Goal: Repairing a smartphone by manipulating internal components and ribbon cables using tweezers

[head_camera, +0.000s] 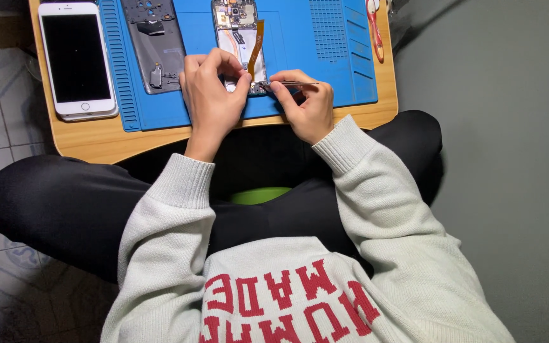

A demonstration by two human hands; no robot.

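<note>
An opened phone body [235,25] lies on a blue work mat [325,57], its circuit parts showing and an orange flat cable [257,44] bent up from it. My left hand [212,95] rests on the phone's near end, fingers curled and pressing it. My right hand [306,105] pinches metal tweezers [285,83], held level, tips pointing left at the phone's lower edge beside my left fingers.
A grey phone back cover [155,44] lies left on the mat. A white phone [76,58] with a dark screen sits on the small wooden table [96,136]. A red-handled tool [375,28] lies at the mat's right edge. My crossed legs are under the table.
</note>
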